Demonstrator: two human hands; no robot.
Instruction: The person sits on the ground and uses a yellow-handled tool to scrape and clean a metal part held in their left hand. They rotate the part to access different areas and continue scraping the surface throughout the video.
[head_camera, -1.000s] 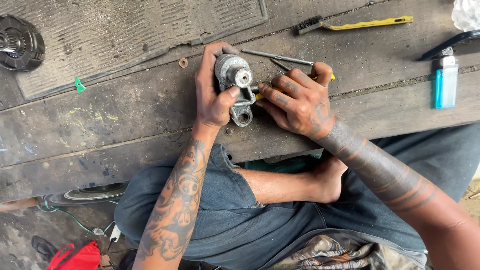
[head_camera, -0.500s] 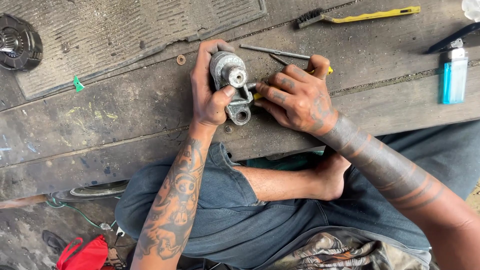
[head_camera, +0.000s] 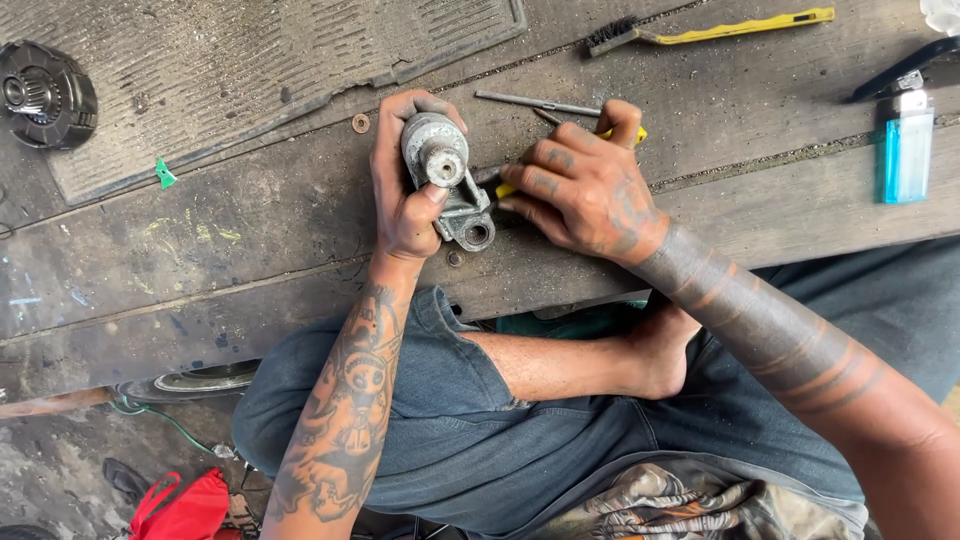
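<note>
Two hands at work over a worn plank surface, seen from above; we are seated at its near edge, knees under it.

Left hand (head_camera: 405, 195) clenched around a grey metal motor part (head_camera: 445, 175), a stubby cylinder with a shaft stub facing up toward us and a lug with a round eye at its lower end. The part stands close to the near edge, roughly mid-width. Its long axis runs from the far side toward us, tilted slightly right.

Right hand (head_camera: 585, 190) closed on a yellow-handled tool (head_camera: 622, 133); only bits of the handle show between the fingers, and the tip is hidden where it meets the right flank of the part. So the part lies just left of the right hand, touching or nearly so; we cannot tell which. Both hands are at the part; the left one carries it.

Around: a thin metal rod (head_camera: 538, 103) just beyond the right hand's knuckles, a small washer (head_camera: 360, 123) left of the left hand, a ribbed rubber mat (head_camera: 250, 70) at the far left corner, a dark round housing (head_camera: 45, 95) at the left edge, a wire brush with yellow handle (head_camera: 700, 30) at the far edge, a blue lighter (head_camera: 905, 145) at the right edge. Nothing lies between hands and part.
</note>
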